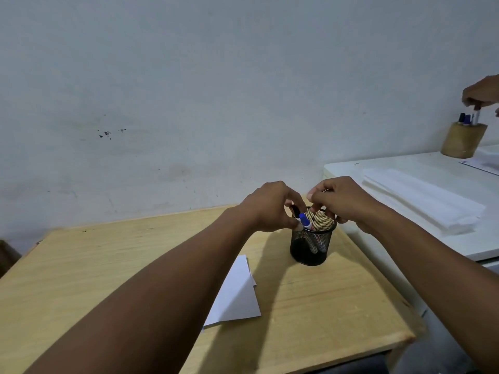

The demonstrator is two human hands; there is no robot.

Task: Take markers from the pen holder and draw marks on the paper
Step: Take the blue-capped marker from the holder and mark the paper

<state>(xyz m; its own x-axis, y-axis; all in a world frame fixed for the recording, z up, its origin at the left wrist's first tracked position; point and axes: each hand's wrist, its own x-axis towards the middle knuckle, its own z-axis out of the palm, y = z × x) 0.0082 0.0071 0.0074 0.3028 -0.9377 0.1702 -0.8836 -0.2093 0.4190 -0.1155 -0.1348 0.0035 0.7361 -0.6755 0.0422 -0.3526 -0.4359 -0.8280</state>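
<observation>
A black mesh pen holder (pixel 310 248) stands on the wooden table (pixel 81 265) near its far right corner. Markers stick out of the holder, among them one with a blue cap (pixel 304 220) and one with a black cap (pixel 295 210). My left hand (pixel 270 209) is at the holder's left rim, with thumb and fingers closed around the tops of these markers. My right hand (pixel 344 202) hovers over the right rim, its fingers curled onto the rim and one fingertip dipping inside. White paper sheets (pixel 239 292) lie flat on the table, nearer to me and partly under my left forearm.
A white table (pixel 459 238) adjoins on the right with a stack of white sheets (pixel 421 201). At its far end stands a wooden pen holder (pixel 463 140) with markers, and another person's hand (pixel 480 93) reaches over it. A grey wall is behind.
</observation>
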